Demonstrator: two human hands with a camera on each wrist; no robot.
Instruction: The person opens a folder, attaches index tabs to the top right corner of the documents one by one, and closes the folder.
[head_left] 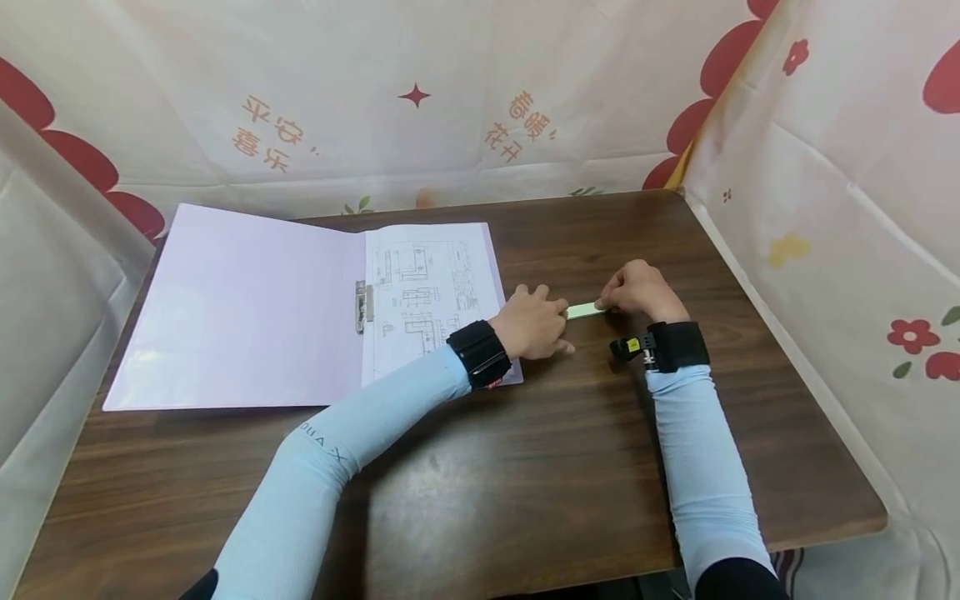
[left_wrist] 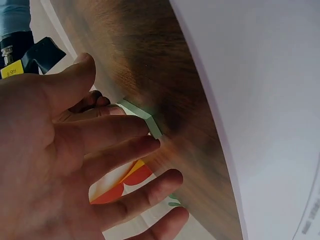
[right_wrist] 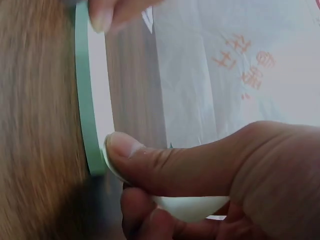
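strip (head_left: 585, 311), between my left hand (head_left: 531, 323) and right hand (head_left: 643, 290), right of the folder (head_left: 240, 317): right thumb and fingers pinch its curled end; left fingers spread, at the other. likely step, peeling its backing (right_wrist: 101, 85); the next pull seems to need a steady left hold.

Glare on tabletop (head_left: 427, 508) — right-wrist blur
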